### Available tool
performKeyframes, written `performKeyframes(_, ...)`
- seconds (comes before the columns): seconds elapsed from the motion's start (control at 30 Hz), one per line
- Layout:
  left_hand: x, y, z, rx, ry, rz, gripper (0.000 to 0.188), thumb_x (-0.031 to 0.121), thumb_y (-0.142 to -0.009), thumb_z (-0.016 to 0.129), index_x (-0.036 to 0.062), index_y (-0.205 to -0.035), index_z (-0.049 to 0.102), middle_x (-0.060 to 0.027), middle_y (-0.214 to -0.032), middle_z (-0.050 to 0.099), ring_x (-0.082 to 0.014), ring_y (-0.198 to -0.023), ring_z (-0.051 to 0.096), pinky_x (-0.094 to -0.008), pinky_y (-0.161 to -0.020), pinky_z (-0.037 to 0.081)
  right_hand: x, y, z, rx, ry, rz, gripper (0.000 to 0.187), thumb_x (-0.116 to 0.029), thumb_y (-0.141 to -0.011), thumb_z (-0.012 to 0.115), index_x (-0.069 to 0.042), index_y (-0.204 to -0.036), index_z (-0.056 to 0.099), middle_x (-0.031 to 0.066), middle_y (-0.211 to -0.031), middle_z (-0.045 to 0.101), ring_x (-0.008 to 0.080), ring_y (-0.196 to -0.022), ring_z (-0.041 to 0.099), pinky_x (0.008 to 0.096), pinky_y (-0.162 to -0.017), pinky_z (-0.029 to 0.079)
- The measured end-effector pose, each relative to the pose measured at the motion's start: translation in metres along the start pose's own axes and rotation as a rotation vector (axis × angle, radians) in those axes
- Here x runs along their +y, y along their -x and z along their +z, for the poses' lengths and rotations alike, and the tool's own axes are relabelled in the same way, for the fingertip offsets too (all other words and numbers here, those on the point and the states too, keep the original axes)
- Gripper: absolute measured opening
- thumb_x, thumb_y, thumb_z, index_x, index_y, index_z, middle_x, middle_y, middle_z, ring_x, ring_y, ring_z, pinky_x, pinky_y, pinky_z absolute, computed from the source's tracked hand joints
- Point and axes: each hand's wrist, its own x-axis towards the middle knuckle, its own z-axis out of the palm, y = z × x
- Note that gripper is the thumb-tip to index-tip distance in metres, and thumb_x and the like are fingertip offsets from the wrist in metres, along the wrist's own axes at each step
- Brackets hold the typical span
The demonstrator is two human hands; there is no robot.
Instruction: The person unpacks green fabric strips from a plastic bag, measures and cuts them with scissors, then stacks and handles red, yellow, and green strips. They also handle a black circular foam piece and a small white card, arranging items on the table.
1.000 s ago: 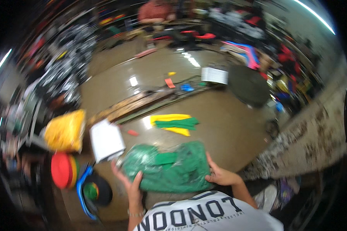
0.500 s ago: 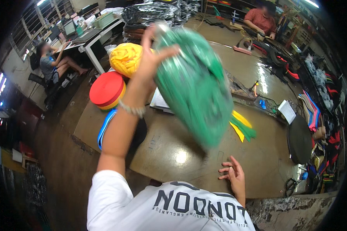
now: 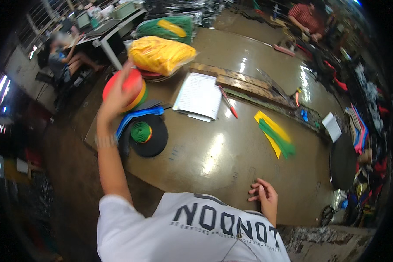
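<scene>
My left hand (image 3: pixel 118 94), smeared by motion, reaches over a stack of red, yellow and green rolls of webbing (image 3: pixel 139 94). Its thumb and fingers look spread, with nothing in them; whether it touches the red top roll I cannot tell. Just beyond lies a clear plastic bag of yellow material (image 3: pixel 161 54). Behind that sits a bag of green material (image 3: pixel 161 27) with a yellow patch on it. My right hand (image 3: pixel 265 195) rests near the table's front edge, its fingers loosely apart and holding nothing. Yellow and green strips (image 3: pixel 274 133) lie beyond it.
Left of centre are a black disc-shaped roll (image 3: pixel 155 142), a small green coil (image 3: pixel 141 132) and blue strips (image 3: pixel 137 114). A written sheet (image 3: pixel 198 96), red pen (image 3: pixel 229 102) and long wooden bar (image 3: pixel 244 83) lie mid-table. Scissors (image 3: pixel 327 215) lie right. Two people sit farther off.
My left hand has let go of the green bag, which now lies behind the yellow one. That hand has drawn back left over the rolls. My right hand has barely moved.
</scene>
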Motion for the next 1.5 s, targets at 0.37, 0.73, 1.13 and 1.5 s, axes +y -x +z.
performKeyframes(0.37,0.057,0.125,0.122,-0.103,0.473,-0.117,0.056,0.012,-0.079,0.071,0.0006,-0.129,0.05,-0.0132,-0.121,0.058,-0.0214,-0.11,0.055,-0.0347,-0.098,0.041,-0.036,-0.022,0.016,-0.278,0.211,-0.051,0.038,-0.012,-0.095,0.055,-0.001,-0.131,0.048,0.0102,-0.118,0.054,0.0159,-0.099,0.057,0.026,-0.079,0.052)
performKeyframes(0.73,0.153,0.088,0.226,-0.854,1.116,0.256,0.071,0.0,-0.078,0.072,0.0013,-0.14,0.037,-0.0175,-0.148,0.031,-0.0252,-0.136,0.032,-0.0398,-0.113,0.027,-0.1,-0.03,0.023,0.057,0.32,-0.879,0.069,0.006,-0.076,0.069,-0.006,-0.137,0.039,0.0144,-0.135,0.038,0.0255,-0.118,0.048,0.0353,-0.091,0.051)
performKeyframes(1.13,0.164,0.085,0.238,-0.892,1.32,-0.323,0.069,0.057,-0.091,0.046,0.0031,-0.135,0.042,-0.0148,-0.125,0.055,-0.0251,-0.113,0.057,-0.0453,-0.089,0.052,-0.123,-0.038,0.014,0.095,0.654,-0.931,0.079,-0.022,-0.066,0.083,-0.008,-0.134,0.046,0.016,-0.129,0.046,0.0319,-0.118,0.047,0.0404,-0.098,0.041)
performKeyframes(1.5,0.156,0.089,0.252,-0.844,1.24,-0.28,0.084,0.069,-0.085,0.046,0.0067,-0.141,0.034,-0.0158,-0.131,0.05,-0.0276,-0.116,0.055,-0.045,-0.085,0.055,-0.104,-0.06,0.016,0.111,0.203,-0.652,0.045,-0.027,-0.084,0.071,-0.003,-0.119,0.057,0.0092,-0.112,0.061,0.0191,-0.104,0.059,0.0323,-0.092,0.045)
